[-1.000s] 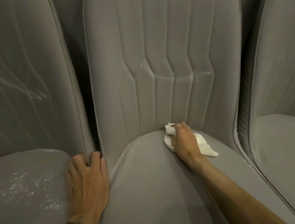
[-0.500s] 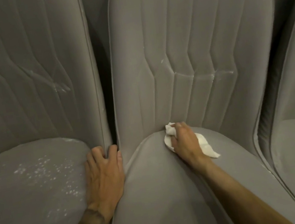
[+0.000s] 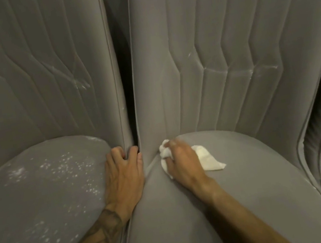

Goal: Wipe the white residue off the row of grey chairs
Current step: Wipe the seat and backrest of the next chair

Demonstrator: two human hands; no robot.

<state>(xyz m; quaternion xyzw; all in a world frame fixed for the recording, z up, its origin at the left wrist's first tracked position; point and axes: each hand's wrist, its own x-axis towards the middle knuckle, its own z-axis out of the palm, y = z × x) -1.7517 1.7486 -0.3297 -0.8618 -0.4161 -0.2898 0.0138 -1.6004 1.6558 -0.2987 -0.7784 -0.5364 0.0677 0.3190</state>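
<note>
Cloth (image 3: 204,157) under right hand (image 3: 181,160) trails rightward across the middle chair seat (image 3: 243,203).

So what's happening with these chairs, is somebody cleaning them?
Yes. A person's right hand presses a crumpled white cloth against the back corner of the middle chair's seat, wiping where seat meets backrest. The left hand rests flat in the gap between the two chairs, bracing. The middle seat looks mostly clean, though white streaks remain on its backrest. The left chair's seat is speckled with white residue, apparently not wiped yet.
</note>
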